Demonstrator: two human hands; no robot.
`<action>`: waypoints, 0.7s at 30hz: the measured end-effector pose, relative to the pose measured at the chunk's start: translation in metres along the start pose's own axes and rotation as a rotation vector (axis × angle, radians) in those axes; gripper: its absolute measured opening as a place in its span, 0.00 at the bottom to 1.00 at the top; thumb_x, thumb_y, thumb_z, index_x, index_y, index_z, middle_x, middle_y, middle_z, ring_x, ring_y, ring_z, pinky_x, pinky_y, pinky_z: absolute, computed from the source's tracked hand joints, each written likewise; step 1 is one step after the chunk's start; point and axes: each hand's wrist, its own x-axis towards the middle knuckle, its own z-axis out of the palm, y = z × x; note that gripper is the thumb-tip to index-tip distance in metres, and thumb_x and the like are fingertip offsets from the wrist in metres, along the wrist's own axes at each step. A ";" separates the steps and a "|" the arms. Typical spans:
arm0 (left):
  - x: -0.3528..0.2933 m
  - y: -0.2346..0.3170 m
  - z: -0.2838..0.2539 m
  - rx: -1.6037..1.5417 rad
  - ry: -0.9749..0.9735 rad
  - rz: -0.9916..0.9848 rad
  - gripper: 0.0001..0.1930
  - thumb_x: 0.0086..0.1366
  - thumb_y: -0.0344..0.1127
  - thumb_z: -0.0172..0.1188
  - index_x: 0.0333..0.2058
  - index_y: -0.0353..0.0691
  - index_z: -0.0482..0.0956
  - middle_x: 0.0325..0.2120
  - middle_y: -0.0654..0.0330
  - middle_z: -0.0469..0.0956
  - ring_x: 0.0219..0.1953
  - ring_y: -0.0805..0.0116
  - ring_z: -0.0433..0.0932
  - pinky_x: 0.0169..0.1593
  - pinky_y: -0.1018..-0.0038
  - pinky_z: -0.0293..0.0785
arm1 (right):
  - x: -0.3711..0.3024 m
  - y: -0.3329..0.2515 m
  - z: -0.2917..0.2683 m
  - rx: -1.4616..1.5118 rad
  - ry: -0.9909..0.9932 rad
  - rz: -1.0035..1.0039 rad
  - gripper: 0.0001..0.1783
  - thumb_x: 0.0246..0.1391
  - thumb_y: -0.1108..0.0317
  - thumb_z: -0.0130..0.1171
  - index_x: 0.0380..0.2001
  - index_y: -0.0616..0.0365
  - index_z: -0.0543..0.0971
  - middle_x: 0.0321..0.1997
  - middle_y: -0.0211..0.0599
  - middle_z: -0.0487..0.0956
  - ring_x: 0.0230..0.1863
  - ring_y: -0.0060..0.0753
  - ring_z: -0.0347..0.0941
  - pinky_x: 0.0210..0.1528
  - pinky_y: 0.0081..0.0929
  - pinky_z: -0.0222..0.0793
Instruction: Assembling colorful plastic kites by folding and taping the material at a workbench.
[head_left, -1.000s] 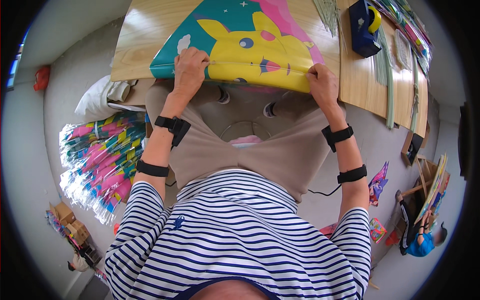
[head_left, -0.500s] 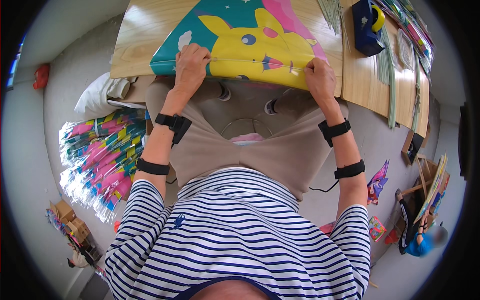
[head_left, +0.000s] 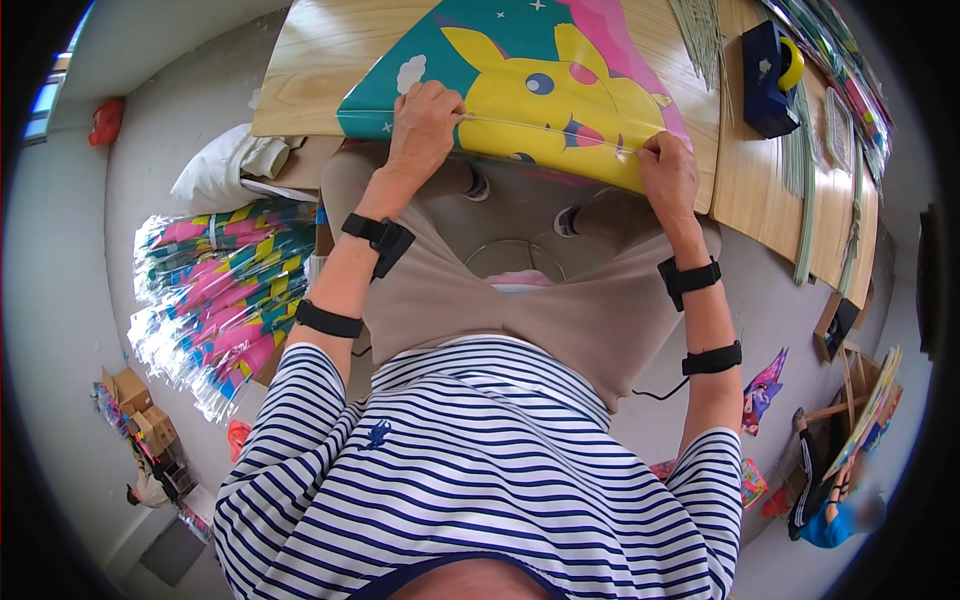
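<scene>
A glossy printed plastic sheet [head_left: 500, 90], teal and pink with a large yellow cartoon animal, lies on the wooden table in front of me. Its near edge hangs over the table's edge. Across it, close to that edge, runs a thin pale stick [head_left: 545, 127]. My left hand [head_left: 425, 125] pinches the stick's left part, knuckles up, above the teal and yellow area. At the sheet's right side, my right hand [head_left: 670, 172] is closed around the stick's other end. The fingertips of both hands are partly hidden.
Right of the sheet stand a dark blue tape dispenser [head_left: 768, 85] with yellow tape and bundles of thin greenish sticks [head_left: 806, 190]. Folded printed sheets [head_left: 225, 290] are piled at my left beside a white cloth [head_left: 215, 175]. Another person [head_left: 835, 515] sits far right.
The view has shifted, so the table and sheet sit farther right. The pale stick now shows plainly between my hands. Both hands stay closed at about the same places on the sheet.
</scene>
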 end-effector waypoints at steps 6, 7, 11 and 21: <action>-0.001 -0.008 -0.006 0.008 -0.030 -0.009 0.02 0.57 0.28 0.63 0.29 0.41 0.78 0.31 0.61 0.74 0.43 0.58 0.74 0.47 0.62 0.66 | -0.002 0.000 0.002 0.032 0.009 0.040 0.06 0.50 0.68 0.62 0.29 0.58 0.79 0.34 0.44 0.81 0.40 0.51 0.77 0.42 0.44 0.71; 0.000 -0.007 -0.005 0.006 -0.029 -0.003 0.02 0.58 0.28 0.62 0.29 0.42 0.78 0.31 0.61 0.74 0.43 0.57 0.73 0.47 0.62 0.66 | -0.001 0.001 0.002 0.037 0.008 0.032 0.06 0.50 0.68 0.62 0.29 0.58 0.79 0.34 0.44 0.81 0.39 0.51 0.77 0.41 0.44 0.71; 0.001 -0.003 0.001 0.026 -0.033 0.019 0.03 0.58 0.27 0.62 0.29 0.42 0.77 0.31 0.61 0.73 0.43 0.56 0.72 0.47 0.61 0.65 | -0.001 0.002 0.002 0.053 0.006 0.019 0.06 0.50 0.68 0.63 0.29 0.58 0.79 0.34 0.44 0.81 0.39 0.51 0.77 0.42 0.44 0.71; 0.005 0.001 0.007 -0.005 -0.022 0.041 0.03 0.58 0.29 0.63 0.28 0.42 0.77 0.31 0.60 0.73 0.42 0.55 0.71 0.47 0.61 0.66 | -0.002 0.004 0.004 0.037 0.065 -0.029 0.07 0.49 0.70 0.66 0.29 0.61 0.80 0.29 0.45 0.81 0.34 0.46 0.78 0.40 0.39 0.72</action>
